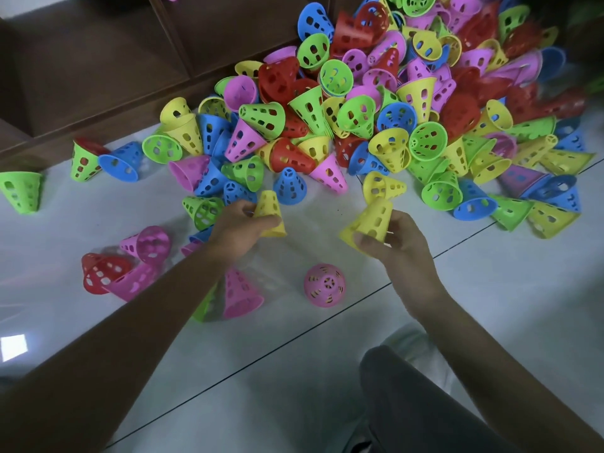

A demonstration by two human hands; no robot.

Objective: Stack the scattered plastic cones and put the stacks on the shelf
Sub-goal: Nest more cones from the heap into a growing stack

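Barely started: left grip (240, 223) pinched one yellow cone (269, 212), right grip (397, 240) another yellow cone (371, 223). Huge pile of cones (376, 103) stayed loose on the floor (294, 348); shelf (98, 60) looked bare.

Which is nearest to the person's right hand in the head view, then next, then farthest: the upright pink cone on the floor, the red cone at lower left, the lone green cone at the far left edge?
1. Upright pink plastic cone, just left of and below the right hand.
2. Red plastic cone, lower left.
3. Lone green plastic cone, far left edge.
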